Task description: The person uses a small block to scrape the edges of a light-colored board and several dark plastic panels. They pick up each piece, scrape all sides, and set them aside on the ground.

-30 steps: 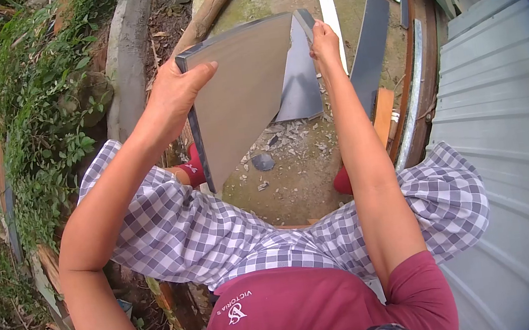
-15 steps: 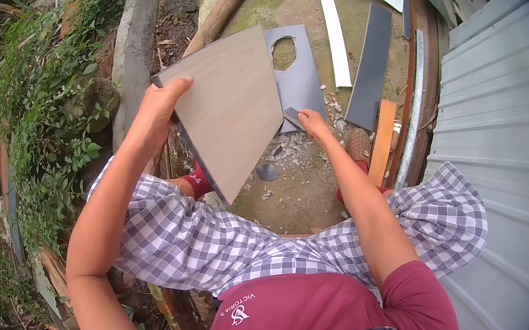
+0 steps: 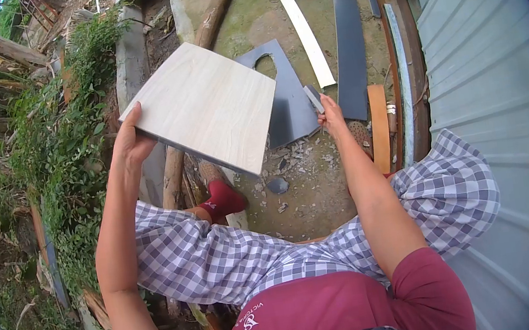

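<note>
While the left grip (image 3: 130, 140) clasps its corner, the board (image 3: 204, 109) juts rightward

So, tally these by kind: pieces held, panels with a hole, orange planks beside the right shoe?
Held pieces: 2 (light wood-grain board, left hand; small grey piece, right hand)
Panels with a hole: 1 (grey panel)
Orange planks: 1 (orange plank)
Total: 4

a pale board (image 3: 204, 109) (dark-edged) tilts in the left hand (image 3: 131, 140), a grey strip (image 3: 314, 99) in the right hand (image 3: 331, 116).
</note>
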A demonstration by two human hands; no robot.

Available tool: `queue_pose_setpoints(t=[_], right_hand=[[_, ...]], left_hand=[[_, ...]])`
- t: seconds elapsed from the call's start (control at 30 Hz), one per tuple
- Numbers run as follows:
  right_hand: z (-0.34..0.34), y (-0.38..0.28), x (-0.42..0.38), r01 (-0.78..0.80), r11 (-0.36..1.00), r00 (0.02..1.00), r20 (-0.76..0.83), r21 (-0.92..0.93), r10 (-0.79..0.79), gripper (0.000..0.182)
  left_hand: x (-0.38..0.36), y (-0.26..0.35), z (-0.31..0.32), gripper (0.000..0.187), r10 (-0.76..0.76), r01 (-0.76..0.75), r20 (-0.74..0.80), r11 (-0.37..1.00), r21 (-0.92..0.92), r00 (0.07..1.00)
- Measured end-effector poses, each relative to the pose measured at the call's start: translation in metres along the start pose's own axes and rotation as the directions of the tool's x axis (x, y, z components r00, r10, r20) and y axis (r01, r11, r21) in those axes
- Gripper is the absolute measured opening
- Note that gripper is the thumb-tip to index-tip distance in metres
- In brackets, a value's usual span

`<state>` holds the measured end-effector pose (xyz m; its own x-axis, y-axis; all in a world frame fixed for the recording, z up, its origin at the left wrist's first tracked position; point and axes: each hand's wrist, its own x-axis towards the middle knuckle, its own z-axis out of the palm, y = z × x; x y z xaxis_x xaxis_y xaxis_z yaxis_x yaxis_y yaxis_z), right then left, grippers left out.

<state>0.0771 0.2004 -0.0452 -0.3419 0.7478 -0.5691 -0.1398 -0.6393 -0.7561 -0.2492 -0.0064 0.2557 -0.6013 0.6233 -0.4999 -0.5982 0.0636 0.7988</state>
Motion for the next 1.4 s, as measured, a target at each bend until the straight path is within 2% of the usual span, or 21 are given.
queue_pose_setpoints(t=[0.03, 0.1, 0.17, 0.23, 0.37, 0.4, 0.43, 0.5, 0.57, 0.7, 0.77, 0.8, 0.87, 0.93, 0.97, 1.03, 1.1, 1.13, 1.2, 1.3, 1.4], right_hand=[[-0.006, -0.004, -0.002, 0.007, 0.988, 1.0, -0.023, 0.156, -0.004, 0.031], [-0.019, -0.011, -0.005, 0.024, 0.974, 0.999, -0.04, 0.227, -0.015, 0.03], [-0.035, -0.014, -0.01, 0.063, 0.948, 0.992, -0.126, 0.313, -0.025, 0.029], [-0.047, -0.019, -0.02, 0.067, 0.941, 0.98, -0.197, 0.331, -0.001, 0.031], [-0.08, 0.001, -0.026, 0.051, 0.949, 0.983, -0.181, 0.311, 0.006, 0.036], [-0.085, 0.002, -0.024, 0.03, 0.94, 0.99, -0.139, 0.34, 0.019, 0.038], [-0.088, 0.005, -0.025, 0.005, 0.932, 0.995, -0.093, 0.362, 0.03, 0.04], [-0.093, -0.001, -0.031, -0.03, 0.923, 0.993, -0.091, 0.385, 0.07, 0.04], [-0.101, 0.001, -0.033, -0.071, 0.811, 0.99, 0.142, 0.58, -0.015, 0.036], [-0.118, 0.013, -0.032, -0.018, 0.605, 0.993, 0.087, 0.796, -0.085, 0.038], [-0.124, 0.022, -0.031, -0.016, 0.585, 0.99, 0.096, 0.811, -0.107, 0.036], [-0.125, 0.025, -0.03, -0.005, 0.529, 0.985, 0.096, 0.849, -0.146, 0.034], [-0.126, 0.028, -0.029, -0.035, 0.413, 0.964, 0.139, 0.91, -0.225, 0.028], [-0.123, 0.025, -0.027, -0.043, 0.409, 0.971, 0.135, 0.911, -0.198, 0.028], [-0.126, 0.024, -0.028, -0.034, 0.41, 0.976, 0.119, 0.911, -0.182, 0.028], [-0.126, 0.025, -0.03, -0.006, 0.425, 0.981, 0.089, 0.905, -0.174, 0.028], [-0.125, 0.024, -0.029, 0.014, 0.421, 0.983, 0.065, 0.907, -0.174, 0.029], [-0.124, 0.023, -0.03, 0.011, 0.413, 0.981, 0.07, 0.91, -0.18, 0.028], [-0.121, 0.019, -0.032, 0.015, 0.421, 0.989, 0.049, 0.907, -0.142, 0.028], [-0.121, 0.015, -0.035, -0.01, 0.432, 0.993, 0.058, 0.902, -0.098, 0.025], [-0.12, 0.019, -0.032, -0.052, 0.424, 0.986, 0.115, 0.904, -0.123, 0.025]], left_hand=[[0.004, 0.0, 0.012, 0.046, -0.009, 0.007, -0.03, 0.998, -0.063, 1.0], [0.027, -0.007, 0.036, 0.042, 0.004, -0.021, -0.163, 0.995, -0.102, 0.987], [0.071, -0.024, 0.044, 0.04, -0.073, 0.045, -0.143, 0.98, -0.194, 0.987], [0.097, -0.06, 0.059, 0.04, -0.034, -0.005, -0.149, 0.967, -0.255, 0.988], [0.154, -0.167, 0.033, 0.048, -0.039, 0.028, -0.02, 0.915, -0.402, 0.999], [0.164, -0.191, 0.024, 0.046, -0.16, 0.134, -0.01, 0.859, -0.494, 0.987], [0.157, -0.212, 0.025, 0.044, -0.226, 0.132, -0.111, 0.831, -0.541, 0.968], [0.17, -0.255, 0.003, 0.047, -0.357, 0.19, -0.157, 0.761, -0.62, 0.921], [0.176, -0.283, -0.014, 0.051, -0.46, 0.246, -0.14, 0.68, -0.691, 0.877], [0.171, -0.288, -0.012, 0.06, -0.501, 0.257, -0.151, 0.652, -0.714, 0.852], [0.169, -0.272, -0.001, 0.071, -0.678, 0.401, -0.37, 0.699, -0.592, 0.635], [0.169, -0.279, -0.004, 0.074, -0.621, 0.375, -0.422, 0.76, -0.531, 0.66], [0.129, -0.285, 0.031, 0.059, -0.342, 0.27, -0.405, 0.936, -0.226, 0.848], [0.101, -0.312, 0.073, 0.043, -0.187, 0.18, -0.18, 0.982, -0.057, 0.966], [0.091, -0.324, 0.095, 0.034, -0.248, 0.248, -0.053, 0.969, -0.02, 0.967], [0.083, -0.353, 0.133, 0.043, -0.444, 0.435, 0.141, 0.896, 0.086, 0.885], [0.088, -0.388, 0.164, 0.044, -0.497, 0.435, 0.166, 0.847, 0.304, 0.852], [0.092, -0.401, 0.175, 0.044, -0.505, 0.439, 0.175, 0.843, 0.311, 0.845], [0.1, -0.425, 0.194, 0.039, -0.393, 0.303, 0.103, 0.829, 0.47, 0.914], [0.106, -0.438, 0.204, 0.032, -0.345, 0.269, 0.017, 0.759, 0.593, 0.938], [0.113, -0.449, 0.203, 0.029, -0.297, 0.179, 0.042, 0.677, 0.714, 0.954]])
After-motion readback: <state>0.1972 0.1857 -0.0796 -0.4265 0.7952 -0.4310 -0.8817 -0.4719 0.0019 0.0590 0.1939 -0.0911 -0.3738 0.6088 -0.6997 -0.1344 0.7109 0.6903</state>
